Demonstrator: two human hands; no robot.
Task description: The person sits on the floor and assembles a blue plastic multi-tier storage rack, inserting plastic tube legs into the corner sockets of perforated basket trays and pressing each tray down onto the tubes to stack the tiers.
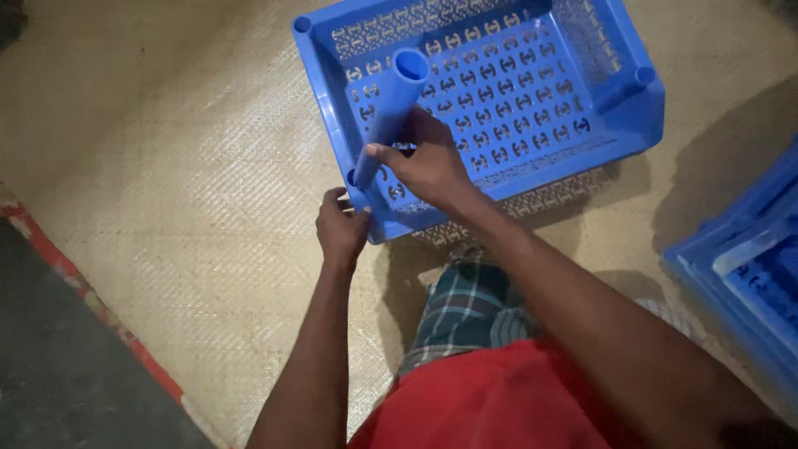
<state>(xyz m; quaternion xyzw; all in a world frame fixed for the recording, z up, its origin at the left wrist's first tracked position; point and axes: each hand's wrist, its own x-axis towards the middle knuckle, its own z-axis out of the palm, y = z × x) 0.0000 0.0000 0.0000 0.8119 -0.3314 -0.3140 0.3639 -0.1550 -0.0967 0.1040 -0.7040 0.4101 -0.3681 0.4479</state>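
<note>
Blue plastic tube [389, 112], hollow, open top end facing cam, leaning out over the near-left corner of the blue perforated tray [499, 100]. Lower end seated at, or just entering, the corner socket; can't tell how deep, thumb partly hides it. Right hand [428, 162] wrapped round the tube low down, thumb & fingers curled tight on it. Left hand [341, 226] at tray's near-left corner from outside, fingers bent and pressed together on the corner wall, bracing.

For a clean fit, probably: bring tube upright first, now tilted toward tray's mid; line up w/ socket axis, then press straight down, no twisting sideways. Keep corner braced so tray doesn't skid on the woven mat [191, 191]. Thin lattice walls likely to flex, so push on the post, not the wall.

Other corner sockets visible at far-left [302, 24] & right [645, 76], empty. Second blue tray [748, 274] at mat's right edge, well apart. Red-bordered mat edge [83, 291] at left.
</note>
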